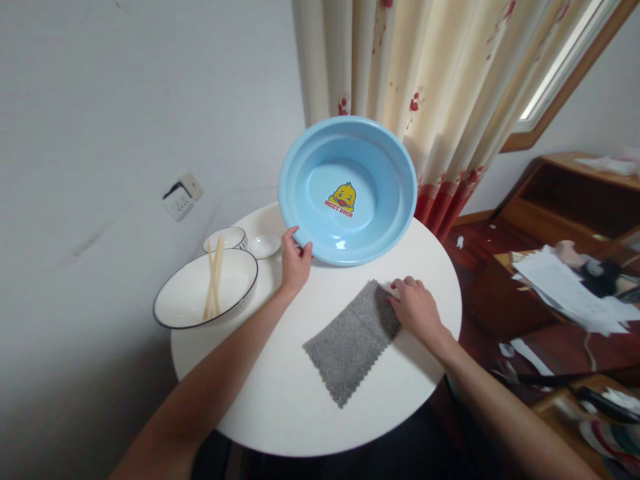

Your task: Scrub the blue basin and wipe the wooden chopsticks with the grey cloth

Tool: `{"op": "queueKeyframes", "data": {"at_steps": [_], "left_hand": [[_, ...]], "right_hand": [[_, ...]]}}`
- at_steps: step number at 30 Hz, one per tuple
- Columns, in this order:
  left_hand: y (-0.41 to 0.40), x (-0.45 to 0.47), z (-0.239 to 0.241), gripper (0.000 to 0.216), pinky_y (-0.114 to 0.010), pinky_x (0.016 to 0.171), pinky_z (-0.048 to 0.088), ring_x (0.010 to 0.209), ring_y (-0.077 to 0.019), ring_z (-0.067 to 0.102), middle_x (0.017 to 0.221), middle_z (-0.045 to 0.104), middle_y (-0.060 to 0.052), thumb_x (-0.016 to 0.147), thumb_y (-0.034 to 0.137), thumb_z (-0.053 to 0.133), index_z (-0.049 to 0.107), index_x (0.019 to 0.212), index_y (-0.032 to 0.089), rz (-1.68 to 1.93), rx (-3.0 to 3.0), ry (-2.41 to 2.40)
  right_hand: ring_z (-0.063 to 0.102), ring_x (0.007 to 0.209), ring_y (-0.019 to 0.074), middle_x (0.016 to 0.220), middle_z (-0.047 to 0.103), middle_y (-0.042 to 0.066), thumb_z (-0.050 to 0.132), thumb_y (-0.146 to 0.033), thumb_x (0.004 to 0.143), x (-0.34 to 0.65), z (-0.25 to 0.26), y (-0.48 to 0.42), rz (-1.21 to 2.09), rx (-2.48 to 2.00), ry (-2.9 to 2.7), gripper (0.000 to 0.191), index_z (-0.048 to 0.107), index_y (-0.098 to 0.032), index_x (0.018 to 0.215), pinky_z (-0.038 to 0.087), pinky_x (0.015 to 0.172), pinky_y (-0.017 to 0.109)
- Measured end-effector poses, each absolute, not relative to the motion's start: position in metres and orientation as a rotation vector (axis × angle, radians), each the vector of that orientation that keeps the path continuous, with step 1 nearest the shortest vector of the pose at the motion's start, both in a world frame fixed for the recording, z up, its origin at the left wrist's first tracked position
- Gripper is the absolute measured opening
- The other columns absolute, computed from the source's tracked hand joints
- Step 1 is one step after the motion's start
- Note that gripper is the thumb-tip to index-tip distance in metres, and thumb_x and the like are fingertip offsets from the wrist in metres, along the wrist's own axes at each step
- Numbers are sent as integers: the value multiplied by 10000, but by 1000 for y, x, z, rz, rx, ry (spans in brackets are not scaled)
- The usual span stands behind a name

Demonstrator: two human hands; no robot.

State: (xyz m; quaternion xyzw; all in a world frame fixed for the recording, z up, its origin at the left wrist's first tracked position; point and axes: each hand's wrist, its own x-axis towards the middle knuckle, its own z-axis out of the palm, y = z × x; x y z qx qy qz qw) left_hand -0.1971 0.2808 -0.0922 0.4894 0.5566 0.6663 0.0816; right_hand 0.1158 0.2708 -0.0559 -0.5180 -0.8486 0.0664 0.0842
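Note:
A light blue plastic basin point(320, 167) with a yellow duck print stands at the far side of the round white table point(280, 393). My left hand point(295, 260) grips its near rim, thumb over the edge. A grey cloth point(350, 343) with a zigzag edge lies flat in the middle of the table. My right hand point(417, 308) rests on the cloth's far right corner, fingers curled down onto it.
At the table's left sit a large white plate point(193, 303) with wooden chopsticks point(214, 277) across it, a small bowl point(231, 237) and a small saucer point(264, 245). A curtain point(425, 80) hangs behind. Papers point(565, 283) and wooden furniture lie to the right.

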Motion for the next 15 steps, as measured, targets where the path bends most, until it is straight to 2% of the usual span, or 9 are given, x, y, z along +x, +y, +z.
{"op": "queueKeyframes", "data": {"at_steps": [4, 6, 8, 11, 15], "left_hand": [[281, -197, -92, 548, -188, 554, 541, 641, -75, 598, 1013, 582, -31, 952, 341, 675, 403, 1419, 250, 1993, 1451, 1663], [281, -197, -92, 548, -196, 552, 542, 640, -79, 603, 1016, 581, -32, 949, 335, 674, 404, 1418, 247, 1989, 1438, 1674], [280, -197, -92, 544, -200, 548, 539, 630, -80, 602, 1005, 579, -30, 950, 333, 670, 406, 1418, 243, 1978, 1441, 1679], [280, -198, -93, 544, -197, 546, 528, 622, -82, 598, 968, 578, -21, 956, 345, 665, 403, 1420, 236, 1968, 1471, 1676], [281, -200, -95, 547, -206, 564, 538, 633, -86, 604, 952, 576, -15, 966, 369, 659, 393, 1426, 239, 1969, 1496, 1691]], "right_hand": [[522, 1356, 291, 1451, 598, 155, 411, -209, 1049, 101, -66, 249, 212, -986, -2584, 381, 653, -179, 1342, 442, 1098, 457], [359, 1521, 317, 1620, 453, 154, 437, -315, 1065, 93, -75, 234, 233, -779, -2694, 487, 510, -167, 1524, 307, 1226, 548], [288, 1568, 320, 1671, 368, 174, 439, -439, 1074, 90, -82, 224, 272, -735, -2770, 627, 372, -130, 1615, 221, 1267, 585], [224, 1597, 306, 1701, 285, 175, 393, -530, 1076, 91, -87, 221, 304, -797, -2788, 732, 244, -123, 1666, 185, 1283, 590], [217, 1599, 315, 1697, 287, 182, 373, -567, 1072, 94, -85, 226, 298, -939, -2750, 745, 263, -129, 1665, 190, 1279, 595]]}}
